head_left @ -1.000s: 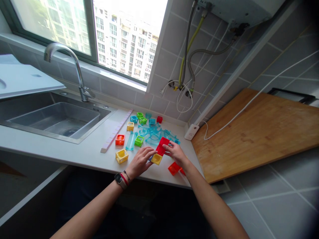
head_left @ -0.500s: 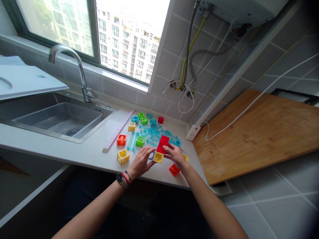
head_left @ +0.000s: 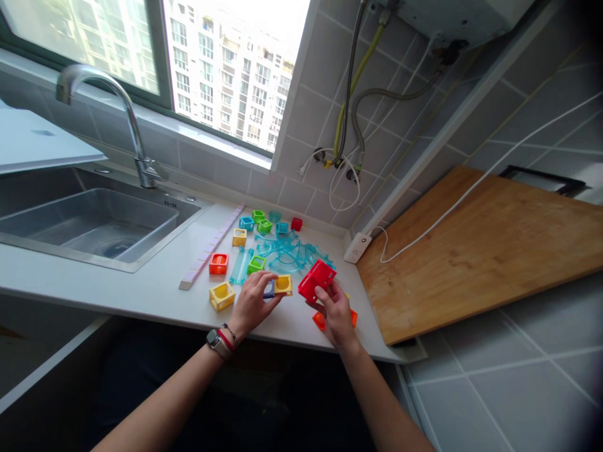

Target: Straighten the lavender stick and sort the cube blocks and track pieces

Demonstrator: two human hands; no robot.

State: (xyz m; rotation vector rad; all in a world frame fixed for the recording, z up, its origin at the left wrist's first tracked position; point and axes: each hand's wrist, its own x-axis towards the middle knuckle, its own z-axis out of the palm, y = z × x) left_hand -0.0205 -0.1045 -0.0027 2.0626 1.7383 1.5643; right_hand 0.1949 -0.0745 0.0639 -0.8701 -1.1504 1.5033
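Head: right hand [head_left: 335,311] grips red block [head_left: 317,279] near edge [head_left: 282,338].

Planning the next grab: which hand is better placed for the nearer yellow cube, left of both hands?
Left, likely. The left hand, holding a yellow-and-blue piece, lies beside the yellow cube; the right hand is farther off and grips a red block.

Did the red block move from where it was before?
Yes. The red block in the right hand has come away from the yellow cube it was touching and moved right, toward the wooden board.
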